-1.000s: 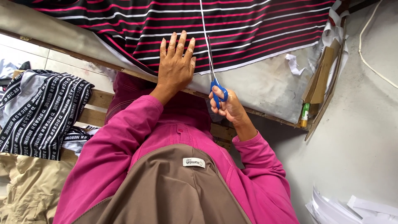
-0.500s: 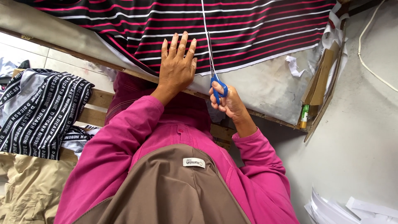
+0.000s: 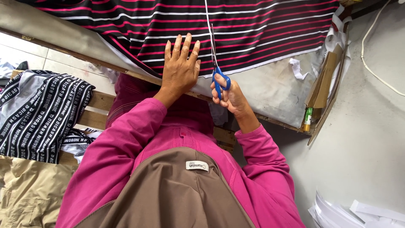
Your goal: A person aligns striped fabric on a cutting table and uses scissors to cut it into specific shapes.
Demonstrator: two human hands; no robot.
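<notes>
Covering the table (image 3: 270, 90) from nine to three o'clock lies the striped fabric (image 3: 261, 29); my left hand (image 3: 180, 67) presses it flat, fingers spread. At three o'clock of it, my right hand (image 3: 230, 95) grips blue-handled scissors (image 3: 218, 71), blades in the fabric's edge.

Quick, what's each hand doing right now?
Left hand: open, flat on the black striped fabric.
Right hand: closed, holding blue-handled scissors.
</notes>
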